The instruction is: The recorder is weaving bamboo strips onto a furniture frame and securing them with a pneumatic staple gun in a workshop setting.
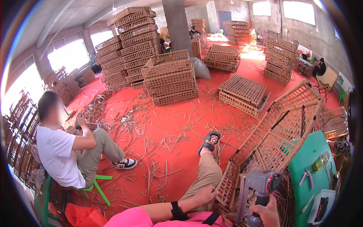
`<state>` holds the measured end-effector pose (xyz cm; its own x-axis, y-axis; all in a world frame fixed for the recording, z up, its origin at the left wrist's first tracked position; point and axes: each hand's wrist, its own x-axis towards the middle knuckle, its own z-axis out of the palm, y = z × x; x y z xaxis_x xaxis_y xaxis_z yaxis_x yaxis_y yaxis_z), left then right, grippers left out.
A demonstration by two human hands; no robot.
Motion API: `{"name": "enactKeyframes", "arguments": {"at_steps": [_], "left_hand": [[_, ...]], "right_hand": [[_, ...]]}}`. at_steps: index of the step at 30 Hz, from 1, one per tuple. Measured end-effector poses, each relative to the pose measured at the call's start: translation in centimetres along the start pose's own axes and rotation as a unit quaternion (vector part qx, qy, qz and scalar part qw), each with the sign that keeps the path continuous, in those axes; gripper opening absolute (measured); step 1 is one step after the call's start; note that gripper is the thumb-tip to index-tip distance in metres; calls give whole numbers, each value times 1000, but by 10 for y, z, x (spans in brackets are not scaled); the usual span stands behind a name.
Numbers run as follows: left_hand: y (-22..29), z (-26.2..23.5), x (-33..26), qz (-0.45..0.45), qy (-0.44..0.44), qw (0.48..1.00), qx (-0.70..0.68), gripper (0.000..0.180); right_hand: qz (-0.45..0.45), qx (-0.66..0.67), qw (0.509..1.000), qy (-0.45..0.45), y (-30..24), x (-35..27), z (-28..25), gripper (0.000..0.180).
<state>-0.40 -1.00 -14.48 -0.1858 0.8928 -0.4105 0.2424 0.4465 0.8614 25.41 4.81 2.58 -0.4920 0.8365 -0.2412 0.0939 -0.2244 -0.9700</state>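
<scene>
My left hand (205, 197), with a black band at its wrist, is closed at the near lower edge of a large woven crate (280, 145). The crate is brown, latticed and tilted up in front of me on the right. My right hand (267, 212) wraps round the dark handle of a grey staple gun (261, 181). The gun stands upright beside the crate's near corner, its long grey magazine on the left side. Parts of the left fingers are hard to make out against the lattice.
A green table (314, 157) on the right holds pink-handled pliers (307, 179), a jar (320, 162) and a white tray (328, 196). Left, a co-worker (60, 151) sits on a green stool (99, 183). Cane scraps litter the red floor (177, 128); crate stacks (170, 77) stand beyond.
</scene>
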Motion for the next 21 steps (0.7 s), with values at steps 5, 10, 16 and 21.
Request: {"name": "enactKeyframes", "arguments": {"at_steps": [5, 10, 16, 21], "left_hand": [[9, -6, 2, -5, -16, 1000, 3, 42], [17, -21, -10, -50, -130, 987, -82, 38], [-13, -6, -9, -108, -106, 977, -152, 29], [-11, -14, 3, -4, -109, 988, -106, 36]], "right_hand": [[13, 18, 1000, 4, 32, 17, -2, 32], [34, 52, 998, -8, 11, 9, 9, 36], [63, 75, 995, 13, 36, 11, -3, 43], [105, 115, 986, 54, 40, 24, -5, 56]]}}
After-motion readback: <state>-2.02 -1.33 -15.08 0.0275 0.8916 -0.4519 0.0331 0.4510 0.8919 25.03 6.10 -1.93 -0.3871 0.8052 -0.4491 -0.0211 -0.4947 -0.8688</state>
